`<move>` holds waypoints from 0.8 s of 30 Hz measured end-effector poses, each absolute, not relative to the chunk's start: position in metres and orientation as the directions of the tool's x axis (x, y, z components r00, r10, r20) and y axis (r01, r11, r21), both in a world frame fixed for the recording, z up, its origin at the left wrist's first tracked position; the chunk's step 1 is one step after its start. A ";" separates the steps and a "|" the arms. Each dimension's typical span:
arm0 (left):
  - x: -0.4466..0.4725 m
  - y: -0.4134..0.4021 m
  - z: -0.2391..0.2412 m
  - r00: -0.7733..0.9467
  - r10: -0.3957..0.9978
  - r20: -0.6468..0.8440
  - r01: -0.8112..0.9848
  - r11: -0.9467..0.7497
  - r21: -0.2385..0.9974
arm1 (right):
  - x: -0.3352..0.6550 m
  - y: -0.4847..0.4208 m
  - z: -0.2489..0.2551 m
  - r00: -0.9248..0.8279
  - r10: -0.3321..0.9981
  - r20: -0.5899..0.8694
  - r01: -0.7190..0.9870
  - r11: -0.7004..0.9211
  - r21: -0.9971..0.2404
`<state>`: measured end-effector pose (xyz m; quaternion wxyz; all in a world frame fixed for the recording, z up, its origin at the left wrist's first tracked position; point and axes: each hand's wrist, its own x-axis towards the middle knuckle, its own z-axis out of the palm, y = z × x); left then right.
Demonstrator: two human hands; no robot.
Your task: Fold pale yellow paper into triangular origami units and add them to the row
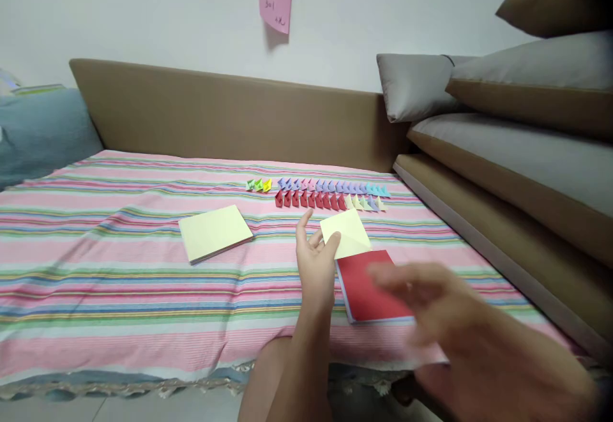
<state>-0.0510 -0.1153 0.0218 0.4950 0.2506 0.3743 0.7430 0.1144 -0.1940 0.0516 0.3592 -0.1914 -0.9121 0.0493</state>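
Observation:
My left hand [313,262] is raised over the striped bedsheet [119,269] and pinches one corner of a pale yellow paper square [345,232]. Just below that sheet lies a stack of paper with a red top sheet [368,294]. My right hand [421,294] hovers over the red stack's right side, blurred by motion, fingers spread and holding nothing. Two rows of small folded paper pieces [325,193] in green, yellow, purple, blue, red and cream lie beyond the hands.
A second stack with a pale yellow top sheet [214,232] lies to the left on the sheet. A brown padded headboard [230,112] runs along the back. Grey and brown cushions [517,128] are piled at the right. A pink sticky note [274,4] hangs on the wall.

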 end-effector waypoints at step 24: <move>-0.063 -0.118 0.022 -0.221 0.975 0.028 -0.531 -0.144 0.835 | 0.105 -0.101 0.064 -0.482 0.685 0.546 0.594 0.713 -0.371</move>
